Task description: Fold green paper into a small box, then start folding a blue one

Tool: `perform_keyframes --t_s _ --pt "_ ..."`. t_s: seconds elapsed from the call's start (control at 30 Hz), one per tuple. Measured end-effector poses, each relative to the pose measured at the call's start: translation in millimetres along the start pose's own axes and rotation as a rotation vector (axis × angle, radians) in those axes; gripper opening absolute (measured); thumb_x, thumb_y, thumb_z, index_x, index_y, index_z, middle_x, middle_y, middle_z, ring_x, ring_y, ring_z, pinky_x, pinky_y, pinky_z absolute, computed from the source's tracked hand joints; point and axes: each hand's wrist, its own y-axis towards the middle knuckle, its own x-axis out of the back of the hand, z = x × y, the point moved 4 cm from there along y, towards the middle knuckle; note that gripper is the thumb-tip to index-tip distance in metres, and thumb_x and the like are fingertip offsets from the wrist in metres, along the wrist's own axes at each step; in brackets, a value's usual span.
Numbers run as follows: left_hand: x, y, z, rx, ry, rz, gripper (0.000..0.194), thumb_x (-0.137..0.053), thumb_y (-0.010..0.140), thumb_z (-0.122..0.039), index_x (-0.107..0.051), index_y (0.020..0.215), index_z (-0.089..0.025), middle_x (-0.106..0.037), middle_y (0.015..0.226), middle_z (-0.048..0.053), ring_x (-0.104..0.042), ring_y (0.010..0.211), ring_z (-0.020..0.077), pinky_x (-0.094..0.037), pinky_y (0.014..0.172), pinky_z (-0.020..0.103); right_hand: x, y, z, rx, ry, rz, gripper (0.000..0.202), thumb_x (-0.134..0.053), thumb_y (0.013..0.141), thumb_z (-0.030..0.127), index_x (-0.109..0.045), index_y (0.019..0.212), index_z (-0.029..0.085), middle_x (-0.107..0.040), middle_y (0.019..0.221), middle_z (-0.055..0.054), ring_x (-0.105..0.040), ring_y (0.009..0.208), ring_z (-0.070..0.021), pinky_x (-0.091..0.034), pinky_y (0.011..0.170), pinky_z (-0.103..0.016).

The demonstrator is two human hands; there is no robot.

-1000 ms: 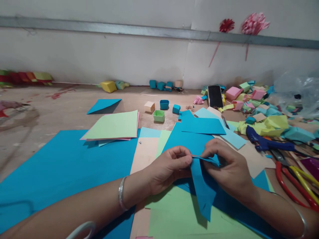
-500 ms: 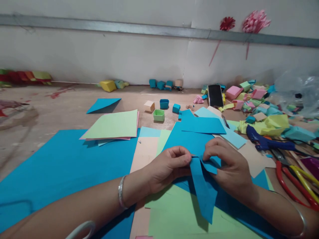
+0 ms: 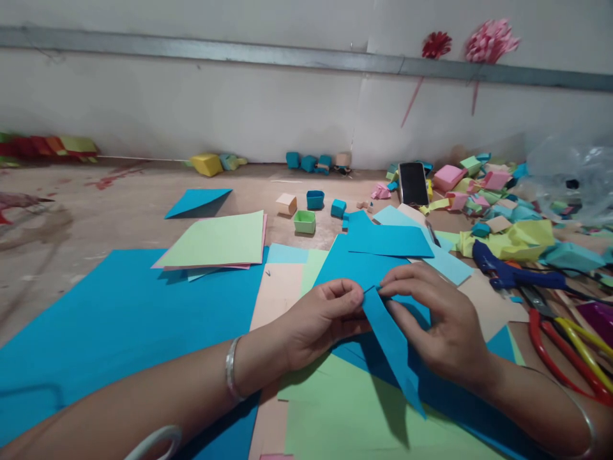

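A blue paper strip hangs down between my two hands, its upper end bent over. My left hand pinches that upper end between thumb and fingers. On the other side, my right hand has its fingertips closed at the strip's top right edge. Below the strip lie green paper sheets and a large blue sheet. Just beyond my hands rests a cut blue paper piece.
Small folded paper boxes, one green, stand behind the sheets. A stack of coloured paper lies left. On the right are a blue glue gun, red-handled scissors, a phone and a pile of paper pieces.
The strip's lower end has swung right. My right fingers have moved up and left to the strip's top edge, close to my left fingertips. My left hand keeps its pinch.
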Motion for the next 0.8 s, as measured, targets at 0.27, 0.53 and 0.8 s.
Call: perform_keyframes --t_s 0.27,0.53,0.8 --pt "-1.3 -2 0 0.023 0.049 -0.015 0.026 -0.076 0.078 -0.029 -0.054 0.080 -0.015 -0.057 0.072 -0.001 -0.058 0.067 0.0114 -0.048 0.071 0.028 -4 4 -13 -0.238 0.113 0.119 0.014 -0.059 0.082 0.014 -0.064 0.091 0.023 -0.065 0.085 0.000 -0.060 0.078 -0.0137 -0.048 0.072 -0.027" --pt "-2.4 -3 2 0.044 0.121 -0.027 0.032 -0.080 0.073 -0.034 -0.059 0.084 -0.014 -0.060 0.073 0.001 -0.059 0.066 0.0121 -0.046 0.069 0.027 -1 4 -8 -0.121 0.070 0.055 0.015 -0.059 0.078 0.009 -0.068 0.080 0.021 -0.065 0.074 0.000 -0.059 0.071 -0.0132 -0.045 0.063 -0.026" --pt "-3.0 -3 3 0.055 0.127 -0.021 0.036 -0.083 0.068 -0.038 -0.059 0.080 -0.014 -0.061 0.072 0.001 -0.059 0.067 0.0126 -0.045 0.070 0.029 -3 4 0 0.120 0.024 0.085 0.012 -0.054 0.085 0.010 -0.064 0.085 0.016 -0.066 0.074 -0.004 -0.056 0.068 -0.0144 -0.044 0.062 -0.028"
